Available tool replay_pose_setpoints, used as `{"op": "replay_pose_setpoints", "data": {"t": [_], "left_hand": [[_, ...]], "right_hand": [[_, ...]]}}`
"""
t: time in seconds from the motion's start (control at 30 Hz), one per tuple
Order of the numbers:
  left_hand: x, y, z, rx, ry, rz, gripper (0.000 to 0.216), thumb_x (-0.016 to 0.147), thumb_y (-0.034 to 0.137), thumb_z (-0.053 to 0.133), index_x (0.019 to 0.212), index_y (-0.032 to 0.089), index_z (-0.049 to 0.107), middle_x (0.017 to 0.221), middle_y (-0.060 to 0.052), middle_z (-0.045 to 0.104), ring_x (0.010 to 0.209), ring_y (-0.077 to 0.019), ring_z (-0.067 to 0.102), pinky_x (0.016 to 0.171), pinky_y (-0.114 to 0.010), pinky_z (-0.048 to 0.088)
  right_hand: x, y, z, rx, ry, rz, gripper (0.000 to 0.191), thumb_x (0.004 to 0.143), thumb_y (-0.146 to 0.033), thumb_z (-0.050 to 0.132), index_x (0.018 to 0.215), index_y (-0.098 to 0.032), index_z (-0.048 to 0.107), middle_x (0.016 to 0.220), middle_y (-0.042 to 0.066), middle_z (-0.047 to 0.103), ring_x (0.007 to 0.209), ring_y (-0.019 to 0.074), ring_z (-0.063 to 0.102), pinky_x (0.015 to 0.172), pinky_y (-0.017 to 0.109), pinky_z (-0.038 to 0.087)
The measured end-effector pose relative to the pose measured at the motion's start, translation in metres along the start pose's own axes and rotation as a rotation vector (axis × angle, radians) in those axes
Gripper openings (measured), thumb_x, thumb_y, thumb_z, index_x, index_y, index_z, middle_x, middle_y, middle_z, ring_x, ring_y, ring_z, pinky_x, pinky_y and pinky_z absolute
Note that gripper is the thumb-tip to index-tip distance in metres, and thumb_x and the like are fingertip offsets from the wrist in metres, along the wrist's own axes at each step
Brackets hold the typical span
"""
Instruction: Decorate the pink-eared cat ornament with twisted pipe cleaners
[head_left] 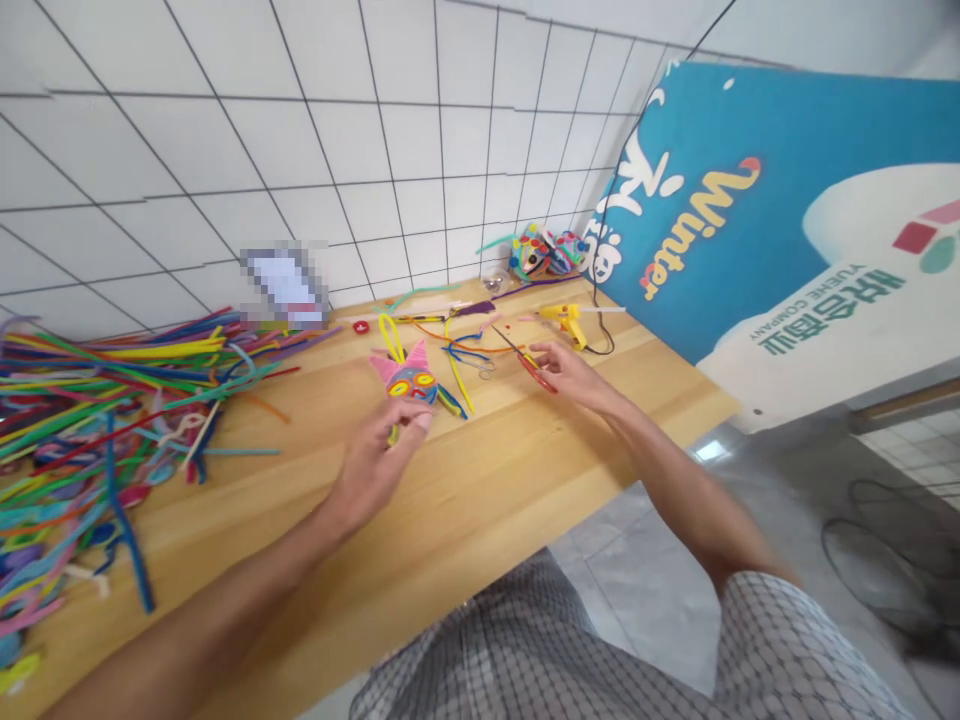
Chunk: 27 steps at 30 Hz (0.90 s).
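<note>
My left hand (pixel 394 440) is closed on the lower edge of a pipe-cleaner animal figure (pixel 411 375). The figure has pink pointed ears, yellow-ringed eyes, a blue face and a yellow loop on top. My right hand (pixel 566 375) has its fingers round a pair of scissors (pixel 536 372) with red handles, the blades pointing away to the upper left. Between my hands lie loose blue, yellow and orange pipe cleaners (pixel 466 350). A small metal wire piece (pixel 486 370) rests close to the scissors.
A big heap of coloured pipe cleaners (pixel 135 400) covers the table's left side. At the back right are a yellow glue gun (pixel 570 325) with a cord and colourful finished crafts (pixel 544 250). A red button-like disc (pixel 361 327) sits near the wall. A blue printed board (pixel 750 200) stands at right.
</note>
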<state>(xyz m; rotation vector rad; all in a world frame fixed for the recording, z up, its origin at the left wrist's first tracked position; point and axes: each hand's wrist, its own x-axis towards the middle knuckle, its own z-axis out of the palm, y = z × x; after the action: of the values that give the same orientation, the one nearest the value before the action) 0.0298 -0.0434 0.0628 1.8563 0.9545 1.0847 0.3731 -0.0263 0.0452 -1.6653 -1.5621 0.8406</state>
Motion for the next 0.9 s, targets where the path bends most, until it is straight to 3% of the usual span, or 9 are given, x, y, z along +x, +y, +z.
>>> {"op": "replay_pose_setpoints", "data": {"t": [0.07, 0.17, 0.27, 0.37, 0.47, 0.53, 0.63, 0.7, 0.9], "left_hand": [[0.005, 0.009, 0.021, -0.127, -0.100, -0.140, 0.024, 0.096, 0.044, 0.065, 0.098, 0.022, 0.073, 0.098, -0.004, 0.075, 0.095, -0.0207, 0.068, 0.090, -0.036, 0.053], [0.015, 0.019, 0.056, -0.379, -0.143, -0.278, 0.036, 0.088, 0.049, 0.075, 0.109, 0.020, 0.071, 0.110, -0.007, 0.074, 0.100, -0.0216, 0.068, 0.087, -0.033, 0.053], [0.020, 0.030, 0.084, -0.601, -0.142, -0.269, 0.046, 0.082, 0.053, 0.081, 0.111, 0.020, 0.068, 0.113, -0.008, 0.072, 0.098, -0.0205, 0.067, 0.084, -0.031, 0.054], [0.019, 0.040, 0.097, -0.671, -0.146, -0.227, 0.045, 0.083, 0.056, 0.080, 0.105, 0.019, 0.067, 0.101, -0.005, 0.071, 0.084, -0.0169, 0.065, 0.075, -0.028, 0.054], [0.018, 0.043, 0.097, -0.622, -0.123, -0.226, 0.041, 0.089, 0.059, 0.071, 0.091, 0.019, 0.064, 0.087, -0.002, 0.067, 0.072, -0.0149, 0.062, 0.066, -0.027, 0.051], [0.019, 0.041, 0.093, -0.551, -0.071, -0.196, 0.041, 0.093, 0.058, 0.065, 0.081, 0.019, 0.060, 0.078, -0.001, 0.062, 0.071, -0.0145, 0.058, 0.068, -0.028, 0.050], [0.019, 0.033, 0.088, -0.463, -0.004, -0.145, 0.040, 0.097, 0.053, 0.059, 0.074, 0.020, 0.056, 0.072, 0.000, 0.056, 0.071, -0.0145, 0.053, 0.071, -0.028, 0.047], [0.018, 0.029, 0.087, -0.443, -0.005, -0.139, 0.039, 0.099, 0.051, 0.056, 0.074, 0.021, 0.054, 0.072, 0.000, 0.054, 0.071, -0.0144, 0.051, 0.070, -0.027, 0.045], [0.013, 0.026, 0.089, -0.381, -0.038, -0.140, 0.036, 0.100, 0.046, 0.053, 0.074, 0.021, 0.052, 0.069, 0.002, 0.050, 0.067, -0.0138, 0.047, 0.064, -0.027, 0.040]], "right_hand": [[-0.018, -0.014, 0.005, 0.047, -0.004, -0.074, 0.068, 0.083, -0.032, 0.074, 0.146, -0.020, 0.053, 0.115, 0.010, 0.074, 0.083, 0.0195, 0.072, 0.071, 0.032, 0.059], [-0.047, -0.036, 0.016, -0.136, 0.082, -0.211, 0.088, 0.076, -0.036, 0.084, 0.155, -0.025, 0.047, 0.126, 0.012, 0.073, 0.090, 0.0230, 0.074, 0.083, 0.040, 0.061], [-0.070, -0.053, 0.030, -0.423, 0.223, -0.444, 0.083, 0.084, -0.038, 0.077, 0.158, -0.022, 0.043, 0.131, 0.016, 0.071, 0.109, 0.0321, 0.073, 0.095, 0.050, 0.059], [-0.085, -0.062, 0.041, -0.612, 0.368, -0.605, 0.076, 0.093, -0.039, 0.067, 0.159, -0.015, 0.039, 0.134, 0.023, 0.068, 0.121, 0.0390, 0.066, 0.098, 0.057, 0.056], [-0.095, -0.070, 0.042, -0.657, 0.364, -0.590, 0.072, 0.096, -0.039, 0.064, 0.159, -0.014, 0.039, 0.136, 0.024, 0.066, 0.123, 0.0404, 0.064, 0.100, 0.059, 0.055], [-0.100, -0.078, 0.035, -0.617, 0.307, -0.534, 0.060, 0.097, -0.041, 0.064, 0.151, -0.020, 0.052, 0.130, 0.020, 0.070, 0.118, 0.0380, 0.066, 0.101, 0.057, 0.054], [-0.101, -0.094, 0.020, -0.478, 0.340, -0.474, 0.027, 0.098, -0.043, 0.064, 0.121, -0.030, 0.071, 0.102, 0.011, 0.075, 0.098, 0.0319, 0.070, 0.093, 0.051, 0.056], [-0.094, -0.103, 0.015, -0.366, 0.388, -0.451, 0.016, 0.097, -0.042, 0.066, 0.105, -0.031, 0.073, 0.088, 0.007, 0.072, 0.087, 0.0278, 0.068, 0.086, 0.047, 0.056], [-0.051, -0.099, 0.029, -0.042, 0.240, -0.326, 0.021, 0.090, -0.042, 0.075, 0.100, -0.024, 0.069, 0.088, 0.003, 0.070, 0.079, 0.0199, 0.063, 0.073, 0.035, 0.051]]}}
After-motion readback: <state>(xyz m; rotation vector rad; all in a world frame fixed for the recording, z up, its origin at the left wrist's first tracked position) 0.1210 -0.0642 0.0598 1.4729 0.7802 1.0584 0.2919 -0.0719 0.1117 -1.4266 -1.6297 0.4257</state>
